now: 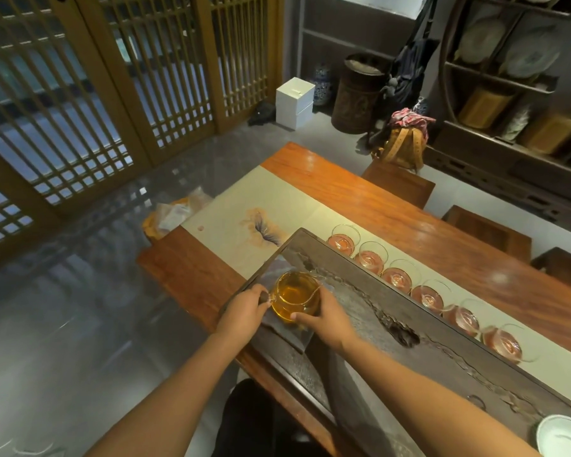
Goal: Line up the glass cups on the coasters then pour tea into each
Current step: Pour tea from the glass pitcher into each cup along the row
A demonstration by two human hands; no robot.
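Amber tea in glass pitcher point(295, 300), both hands' fingers point(302, 316) around it; six empty cups point(399, 277).

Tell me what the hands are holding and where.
Both hold the glass pitcher of tea: the left hand pinches its handle, the right hand cups its side.

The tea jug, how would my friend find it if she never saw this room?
Find the long dark tray on the wooden table. At its left end, both hands hold a round glass jug. Unlike the cups behind the tray, it has golden tea inside.
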